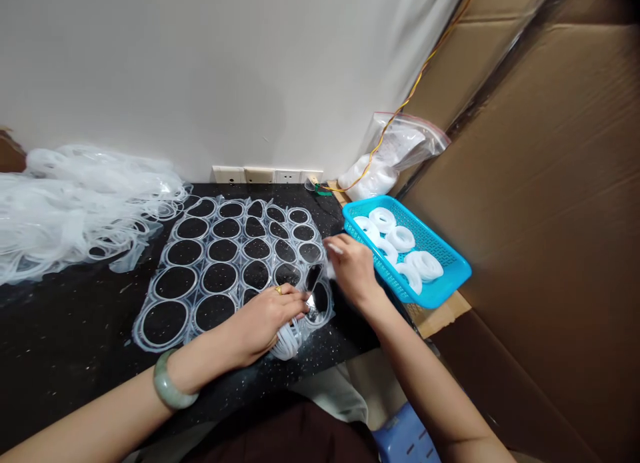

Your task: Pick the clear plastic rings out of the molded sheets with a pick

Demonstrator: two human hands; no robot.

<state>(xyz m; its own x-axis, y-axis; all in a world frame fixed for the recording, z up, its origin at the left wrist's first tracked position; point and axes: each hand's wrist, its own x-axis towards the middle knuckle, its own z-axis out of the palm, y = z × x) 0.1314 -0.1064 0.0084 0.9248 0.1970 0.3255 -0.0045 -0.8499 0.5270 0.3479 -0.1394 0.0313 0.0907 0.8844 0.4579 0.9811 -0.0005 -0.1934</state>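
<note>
"Two bare hands show in the head view. What is each one doing?"

"The left hand (265,323), wearing a jade bangle (173,381) and a gold ring (277,289), curls around a white plastic coil (285,339) near the front edge of the black speckled tabletop (75,336). The right hand (353,269) pinches a small white scrap (330,269) between its fingertips, just beside a dark blade-like tool (313,283). I cannot tell which hand, if either, grips that tool."

"What else is there, and how many?"

"One clear plastic sheet (239,249), with roughly two dozen round holes, lies mid-tabletop. One tangled heap of clear trimmings (85,196) sits toward the back left corner. About six white coils (400,238) lie in one blue plastic basket (440,276) past the back right corner."

"What could go wrong?"

"A slipped blade could nick a finger or the sheet, and a hard tug could tear a thin ring."
</note>
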